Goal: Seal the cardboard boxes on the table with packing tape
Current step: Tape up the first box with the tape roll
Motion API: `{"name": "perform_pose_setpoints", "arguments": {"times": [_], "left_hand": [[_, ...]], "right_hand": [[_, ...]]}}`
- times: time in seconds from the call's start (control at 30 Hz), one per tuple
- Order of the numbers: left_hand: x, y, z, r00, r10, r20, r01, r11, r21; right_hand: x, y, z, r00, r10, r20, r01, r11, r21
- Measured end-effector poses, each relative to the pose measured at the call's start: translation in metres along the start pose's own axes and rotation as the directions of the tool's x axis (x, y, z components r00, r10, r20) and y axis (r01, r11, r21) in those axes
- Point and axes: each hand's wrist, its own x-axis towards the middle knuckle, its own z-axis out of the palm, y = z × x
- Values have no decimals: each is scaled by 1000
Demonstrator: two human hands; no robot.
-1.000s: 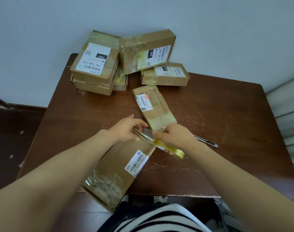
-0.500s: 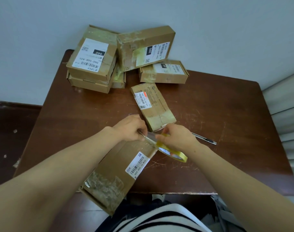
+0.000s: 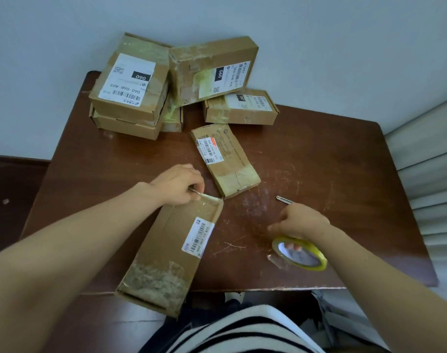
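Note:
A long cardboard box [image 3: 166, 253] lies slanted over the table's near edge, a barcode label on top. My left hand [image 3: 176, 184] pinches a strip of clear tape [image 3: 209, 197] that runs across the box's far end. My right hand [image 3: 301, 222] is off to the right of the box and holds a yellow-rimmed tape roll [image 3: 300, 254] low over the table, with fingers inside its core. A loose tape end hangs from the roll. A smaller flat box [image 3: 225, 161] lies just beyond the long one.
Several labelled boxes [image 3: 130, 87] are stacked at the back left of the brown table [image 3: 331, 161], against the wall. A thin utility knife [image 3: 283, 200] lies just past my right hand. A striped garment fills the bottom edge.
My right hand has pulled the roll away from the box, to the right and nearer to me, and the tape no longer links roll and box. My left hand stays at the box's far end.

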Motion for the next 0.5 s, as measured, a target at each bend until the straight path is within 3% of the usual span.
{"name": "perform_pose_setpoints", "arguments": {"times": [0.13, 0.4, 0.43, 0.5], "left_hand": [[-1, 2, 0, 999, -31, 33, 26, 990, 140], [3, 25, -12, 957, -256, 140, 248, 966, 76], [6, 31, -15, 945, -306, 112, 307, 952, 9], [11, 49, -19, 910, -406, 87, 406, 825, -394]], "right_hand": [[-6, -15, -9, 990, -137, -35, 142, 959, 247], [-24, -39, -40, 968, -220, -119, 250, 833, 494], [-27, -40, -44, 963, -248, -108, 268, 821, 505], [-32, -44, -52, 944, -324, -65, 306, 782, 542]]}}
